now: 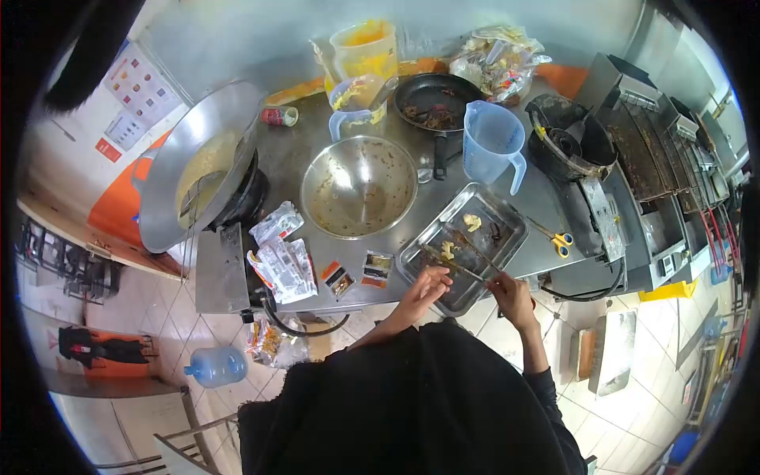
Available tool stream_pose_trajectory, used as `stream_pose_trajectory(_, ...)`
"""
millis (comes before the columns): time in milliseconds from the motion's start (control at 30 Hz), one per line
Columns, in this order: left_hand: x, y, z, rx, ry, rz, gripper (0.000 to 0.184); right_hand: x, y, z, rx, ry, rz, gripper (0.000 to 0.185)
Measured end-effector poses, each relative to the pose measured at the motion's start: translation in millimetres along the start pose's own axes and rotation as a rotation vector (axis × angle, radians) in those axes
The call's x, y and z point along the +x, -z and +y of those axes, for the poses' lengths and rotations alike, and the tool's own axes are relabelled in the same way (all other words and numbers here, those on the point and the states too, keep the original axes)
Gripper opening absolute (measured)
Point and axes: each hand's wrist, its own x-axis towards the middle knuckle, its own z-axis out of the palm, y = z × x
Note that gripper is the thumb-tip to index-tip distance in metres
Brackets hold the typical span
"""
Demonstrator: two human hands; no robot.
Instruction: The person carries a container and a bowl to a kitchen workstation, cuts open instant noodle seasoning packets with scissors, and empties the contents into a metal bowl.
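Note:
My right hand (513, 300) is closed around the joined end of a pair of metal tongs (476, 252). The tongs' two arms spread apart over a rectangular metal tray (514, 237). In the tray lie pale yellow pieces (472, 222) and dark residue, with another yellowish piece (447, 251) near the tongs' tips. Beside the tray's near left edge is my left hand (426, 294), fingers loosely stretched out and holding nothing visible; whether it touches the rim I cannot tell. Yellow-handled scissors (562, 242) rest just right of the tray.
A steel bowl (359, 187), clear blue jug (492, 142) and frying pan (435, 101) stand behind the tray. Yellow-stained jugs (364, 57) are at the back. A large wok (198, 170) is left, near foil packets (283, 265). A blackened pot (571, 136) stands right.

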Motion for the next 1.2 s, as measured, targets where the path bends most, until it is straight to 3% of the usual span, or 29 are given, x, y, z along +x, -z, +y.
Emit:
stream_pose_trajectory(100, -3, -16, 11, 0.084, 0.108, 0.015, 0.029, -6, -7, -16, 0.138, 0.058, -0.065, 0.012)
stream_pose_trajectory(167, 2, -19, 13, 0.536, -0.058, -0.159, 0.026, -7, -11, -26, 0.158, 0.199, -0.113, 0.011)
stream_pose_trajectory(200, 2, -25, 17, 0.530, 0.087, -0.075, 0.022, -8, -12, -25, 0.122, 0.214, -0.115, 0.011)
stream_pose_trajectory(433, 5, -20, 20, 0.516, 0.101, -0.055, 0.020, -11, -16, -28, 0.095, 0.165, -0.072, 0.018)
stream_pose_trajectory(500, 4, -21, 21, 0.655, 0.004, -0.018, 0.017, -9, -12, -33, 0.036, 0.177, -0.092, 0.019)
stream_pose_trajectory(633, 5, -29, 21, 0.607, -0.128, 0.104, 0.028, -2, -7, -33, -0.183, 0.287, -0.114, 0.018)
stream_pose_trajectory(700, 6, -35, 32, 0.230, -0.049, 0.184, 0.048, -5, 18, -52, -0.154, 0.298, -0.138, 0.015)
stream_pose_trajectory(767, 17, -23, 16, 0.111, -0.159, 0.144, 0.057, -13, 51, -82, 0.106, 0.386, 0.011, 0.013)
stream_pose_trajectory(833, 19, -9, 18, 0.025, -0.186, 0.157, 0.052, -24, 67, -15, 0.856, 0.502, -0.005, 0.012)
stream_pose_trajectory(867, 15, -11, 33, 0.024, -0.107, 0.169, 0.049, -16, 48, 45, 0.507, 0.346, 0.353, 0.012)
stream_pose_trajectory(900, 14, -4, 34, 0.023, -0.120, 0.174, 0.049, -2, 37, 45, 0.143, 0.185, 0.696, 0.012)
stream_pose_trajectory(933, 9, 1, 32, 0.055, -0.074, 0.181, 0.047, 6, 48, 41, -0.206, 0.015, 0.318, 0.011)
stream_pose_trajectory(967, 8, 4, 27, 0.083, -0.036, 0.189, 0.045, 1, 47, 49, -0.316, 0.067, 0.283, 0.014)
stream_pose_trajectory(1033, 9, 7, 15, 0.054, -0.085, 0.178, 0.041, -15, 68, -10, 0.493, -0.003, 0.269, 0.020)
stream_pose_trajectory(1067, 4, 7, 9, 0.022, -0.046, 0.180, 0.041, -21, 75, 1, 0.711, 0.344, 0.179, 0.021)
stream_pose_trajectory(1100, 0, 6, 6, -0.004, -0.013, 0.171, 0.040, -30, 67, 53, -0.228, 0.240, 0.209, 0.019)
stream_pose_trajectory(1167, 2, 1, 6, 0.003, 0.015, 0.156, 0.039, 10, 49, 16, -0.136, 0.150, 0.305, 0.019)
stream_pose_trajectory(1200, -1, -4, 4, 0.004, 0.039, 0.159, 0.039, 6, 44, 38, -0.617, 0.032, 0.055, 0.018)
